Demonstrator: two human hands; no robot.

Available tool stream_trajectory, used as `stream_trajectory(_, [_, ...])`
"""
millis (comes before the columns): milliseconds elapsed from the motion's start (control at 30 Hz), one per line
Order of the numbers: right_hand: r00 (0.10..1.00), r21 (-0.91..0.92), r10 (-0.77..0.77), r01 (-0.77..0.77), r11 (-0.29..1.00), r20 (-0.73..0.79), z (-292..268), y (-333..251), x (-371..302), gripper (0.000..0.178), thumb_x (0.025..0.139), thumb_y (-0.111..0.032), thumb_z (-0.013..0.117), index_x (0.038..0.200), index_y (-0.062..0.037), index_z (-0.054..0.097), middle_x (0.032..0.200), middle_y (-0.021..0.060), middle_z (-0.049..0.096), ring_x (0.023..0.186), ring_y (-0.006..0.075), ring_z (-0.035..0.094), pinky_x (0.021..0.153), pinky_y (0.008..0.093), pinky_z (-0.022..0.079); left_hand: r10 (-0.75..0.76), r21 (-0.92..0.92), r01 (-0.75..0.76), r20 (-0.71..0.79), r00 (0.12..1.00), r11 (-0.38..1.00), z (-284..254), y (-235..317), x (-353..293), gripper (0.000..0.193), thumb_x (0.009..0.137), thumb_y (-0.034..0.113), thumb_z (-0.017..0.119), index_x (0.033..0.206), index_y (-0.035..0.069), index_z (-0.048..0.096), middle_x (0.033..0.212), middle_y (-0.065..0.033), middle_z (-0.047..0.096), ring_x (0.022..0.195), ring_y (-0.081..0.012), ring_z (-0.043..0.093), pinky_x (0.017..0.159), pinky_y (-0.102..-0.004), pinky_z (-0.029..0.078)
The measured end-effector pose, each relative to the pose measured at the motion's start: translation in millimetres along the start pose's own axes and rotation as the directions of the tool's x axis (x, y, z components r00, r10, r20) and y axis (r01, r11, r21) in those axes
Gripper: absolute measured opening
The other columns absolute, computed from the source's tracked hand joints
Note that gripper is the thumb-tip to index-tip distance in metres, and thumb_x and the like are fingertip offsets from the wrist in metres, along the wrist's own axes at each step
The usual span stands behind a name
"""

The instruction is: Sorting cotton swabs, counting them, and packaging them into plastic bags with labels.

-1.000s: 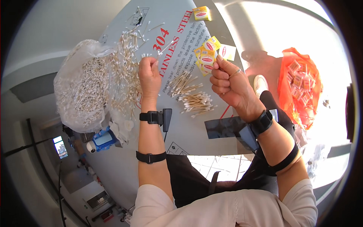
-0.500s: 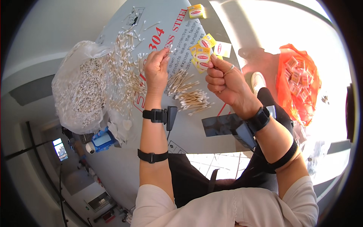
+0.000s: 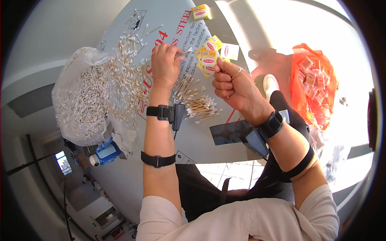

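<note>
My left hand (image 3: 164,64) is over the table with fingers closed round a few cotton swabs (image 3: 185,52), whose white tips point right toward the yellow packets. Thumb and forefinger of my right hand (image 3: 237,86) pinch the right edge of a small yellow and white packet (image 3: 209,58). More such packets (image 3: 213,42) lie around and behind it, beside a white one (image 3: 229,51). Below, between my hands, are a loose bunch of swabs (image 3: 184,87) and a denser bunch (image 3: 201,107). Scattered swabs (image 3: 128,76) spread left of my left hand.
A clear plastic bag full of swabs (image 3: 86,96) stands at the table's left. A stack of yellow packets (image 3: 201,12) sits at the far edge. To the right is an orange bag (image 3: 296,88) with filled packs. A blue and white container (image 3: 106,152) is at lower left.
My left hand has turned, and the swabs in it now point right toward the packets. My right hand keeps its pinch at the packet's edge. The whole view has shifted slightly.
</note>
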State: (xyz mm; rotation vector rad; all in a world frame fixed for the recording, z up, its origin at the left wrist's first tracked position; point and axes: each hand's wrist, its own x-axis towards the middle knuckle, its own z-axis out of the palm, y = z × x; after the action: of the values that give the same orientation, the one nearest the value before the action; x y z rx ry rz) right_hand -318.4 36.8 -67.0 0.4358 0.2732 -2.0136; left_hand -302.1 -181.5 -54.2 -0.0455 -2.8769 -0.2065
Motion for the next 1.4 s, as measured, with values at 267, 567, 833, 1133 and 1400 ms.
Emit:
stream_trajectory(267, [1.000, -0.008, 0.008, -0.008, 1.000, -0.012, 1.7, 0.8, 0.2, 0.024, 0.095, -0.023, 0.051, 0.079, -0.0060, 0.047, 0.058, -0.0086, 0.027, 0.048, 0.0026, 0.022, 0.042, 0.0174, 0.019, -0.301, -0.339, 0.353, 0.198, 0.933, 0.872, -1.1, -7.5, -3.0, 0.008, 0.082, 0.006, 0.063, 0.082, 0.002, 0.056, 0.078, -0.0093, 0.058, 0.070, -0.0235, 0.053, 0.064, -0.0337, 0.044])
stream_trajectory(567, [1.000, 0.015, 0.025, -0.026, 1.000, 0.018, -2.8, 1.3, -1.1, 0.024, 0.095, -0.024, 0.052, 0.080, -0.0059, 0.048, 0.059, -0.0084, 0.028, 0.049, 0.0025, 0.023, 0.042, 0.0171, 0.019, -0.559, -0.676, -0.029, 0.584, 0.589, -0.737, -19.3, -10.0, -29.9, 0.014, 0.091, 0.004, 0.050, 0.099, -0.006, 0.044, 0.085, -0.0125, 0.047, 0.076, -0.0184, 0.045, 0.060, -0.0273, 0.038])
stream_trajectory(833, [0.999, 0.017, 0.012, -0.013, 1.000, 0.031, 2.6, 2.6, 0.5, 0.024, 0.095, -0.024, 0.052, 0.081, -0.0048, 0.048, 0.059, -0.0080, 0.029, 0.050, 0.0026, 0.023, 0.042, 0.0168, 0.019, -0.649, -0.605, 0.650, 0.270, 0.711, 0.460, -15.2, -27.4, -43.2, 0.006, 0.083, 0.004, 0.060, 0.085, -0.001, 0.056, 0.073, -0.0077, 0.058, 0.062, -0.0179, 0.053, 0.058, -0.0308, 0.043])
stream_trajectory(1133, [1.000, 0.027, 0.020, -0.020, 0.999, 0.001, -4.0, 0.4, 0.3, 0.025, 0.095, -0.025, 0.053, 0.080, -0.0051, 0.047, 0.059, -0.0081, 0.029, 0.050, 0.0027, 0.022, 0.042, 0.0170, 0.019, -0.422, -0.327, 0.548, 0.383, 0.822, 0.770, -19.4, 4.8, -61.0, 0.009, 0.076, 0.001, 0.062, 0.085, 0.000, 0.061, 0.076, -0.0133, 0.062, 0.069, -0.0247, 0.060, 0.065, -0.0323, 0.047])
stream_trajectory(1400, [0.999, -0.014, 0.027, -0.027, 1.000, 0.021, 0.1, 5.6, 2.4, 0.026, 0.095, -0.025, 0.053, 0.079, -0.0054, 0.047, 0.058, -0.0083, 0.028, 0.049, 0.0027, 0.021, 0.042, 0.0174, 0.019, -0.617, 0.111, 0.622, -0.083, 0.783, 0.775, -28.3, -111.5, -46.0, 0.026, 0.073, 0.015, 0.071, 0.092, 0.000, 0.064, 0.090, -0.0162, 0.065, 0.083, -0.0271, 0.063, 0.072, -0.0369, 0.049])
